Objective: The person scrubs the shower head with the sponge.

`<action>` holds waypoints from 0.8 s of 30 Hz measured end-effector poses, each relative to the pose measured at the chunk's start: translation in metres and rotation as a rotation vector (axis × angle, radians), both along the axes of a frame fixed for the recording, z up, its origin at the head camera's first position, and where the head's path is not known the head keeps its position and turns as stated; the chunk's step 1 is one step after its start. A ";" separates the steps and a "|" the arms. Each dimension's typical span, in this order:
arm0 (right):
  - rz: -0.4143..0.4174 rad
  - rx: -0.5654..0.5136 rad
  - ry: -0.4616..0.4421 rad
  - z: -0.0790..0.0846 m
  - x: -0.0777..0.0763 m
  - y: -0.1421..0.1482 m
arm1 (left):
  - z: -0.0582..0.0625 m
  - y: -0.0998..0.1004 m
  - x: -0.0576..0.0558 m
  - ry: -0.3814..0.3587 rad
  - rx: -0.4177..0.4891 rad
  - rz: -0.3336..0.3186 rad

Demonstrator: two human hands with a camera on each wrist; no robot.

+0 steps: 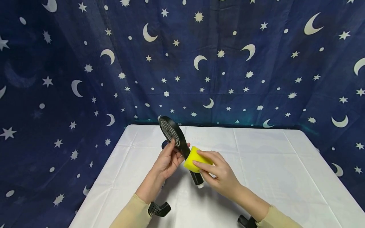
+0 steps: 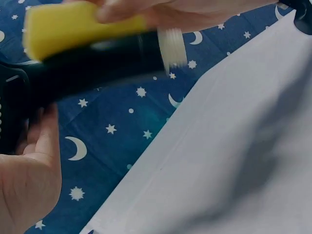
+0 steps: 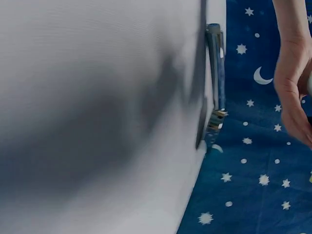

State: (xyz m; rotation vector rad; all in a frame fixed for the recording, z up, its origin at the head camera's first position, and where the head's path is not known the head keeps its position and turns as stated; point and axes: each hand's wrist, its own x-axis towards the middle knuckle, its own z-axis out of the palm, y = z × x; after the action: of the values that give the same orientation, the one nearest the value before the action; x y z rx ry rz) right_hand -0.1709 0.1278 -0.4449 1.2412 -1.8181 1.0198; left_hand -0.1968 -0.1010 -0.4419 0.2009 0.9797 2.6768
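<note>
A black hand shower [image 1: 184,149] with a pale spray face is held up over the table, its head to the upper left and its white threaded end [image 2: 171,48] to the lower right. My left hand [image 1: 168,161] holds it around the neck, just below the head. My right hand [image 1: 218,172] grips a yellow sponge [image 1: 196,160] against the handle. In the left wrist view the sponge lies along the handle, close to the threaded end. The right wrist view shows the sponge barely, at its right edge.
A second, shiny chrome hand shower [image 3: 216,73] lies on the white-covered table [image 1: 265,177], mostly hidden behind my left hand in the head view. A dark blue cloth [image 1: 182,72] with moons and stars hangs behind and beside the table. Black mounts [image 1: 159,209] sit at both wrists.
</note>
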 end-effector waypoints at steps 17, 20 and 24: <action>-0.166 0.081 -0.361 0.111 -0.058 -0.007 | -0.012 0.014 0.006 0.113 -0.361 -0.128; -0.160 0.106 -0.446 0.117 -0.056 0.000 | -0.009 0.014 0.004 0.092 -0.334 -0.085; -0.138 0.102 -0.303 0.101 -0.041 0.002 | -0.002 0.012 -0.002 -0.002 -0.172 -0.002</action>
State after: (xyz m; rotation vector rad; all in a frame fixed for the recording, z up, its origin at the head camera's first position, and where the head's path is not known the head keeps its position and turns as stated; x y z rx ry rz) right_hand -0.2114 0.1294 -0.3436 1.0449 -2.1798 1.0944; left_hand -0.1991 -0.0891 -0.4436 0.1628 1.2003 2.5729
